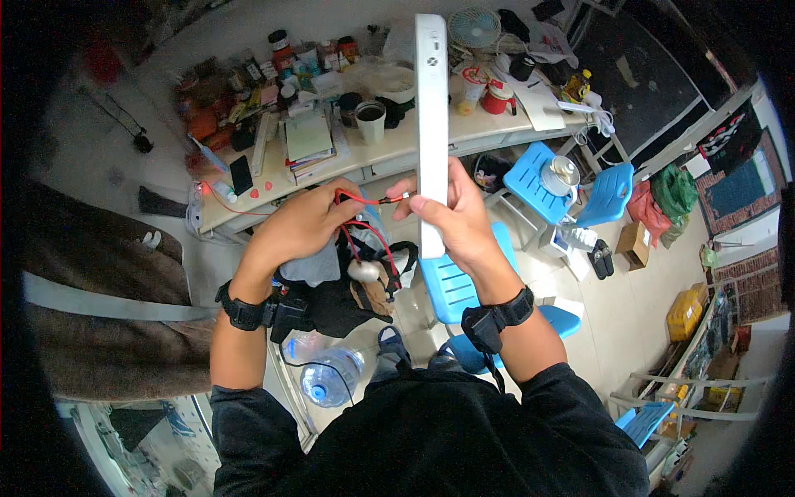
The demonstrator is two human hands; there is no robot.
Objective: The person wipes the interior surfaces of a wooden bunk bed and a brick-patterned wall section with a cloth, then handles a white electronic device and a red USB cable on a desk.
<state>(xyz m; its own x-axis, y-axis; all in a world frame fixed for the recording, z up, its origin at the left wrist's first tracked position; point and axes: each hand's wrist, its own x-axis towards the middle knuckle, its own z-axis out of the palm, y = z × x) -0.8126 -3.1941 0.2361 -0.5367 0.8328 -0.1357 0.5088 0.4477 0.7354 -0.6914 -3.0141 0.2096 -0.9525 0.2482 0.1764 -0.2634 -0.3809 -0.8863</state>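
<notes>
Upright in front of me stands a long, slim white device point(431, 124), seen edge-on, with small sockets near its top end. My right hand point(464, 217) is closed round its lower part, thumb on the near face and fingers reaching behind it. My left hand point(302, 222) pinches a red cable point(358, 197), whose dark end piece reaches the right fingertips beside the device's left edge. Whether that end touches the device cannot be made out. More of the cable point(383, 236) loops below, over a pile of dark and grey cloth point(331, 286).
A cluttered desk point(381, 151) runs across the far side, with a phone point(241, 175), papers point(308, 137), a dark-filled cup point(370, 120) and a red mug point(498, 98). Blue chairs point(534, 178) stand at right, one bearing a metal pot point(561, 176). A water bottle point(331, 377) is on the lower left.
</notes>
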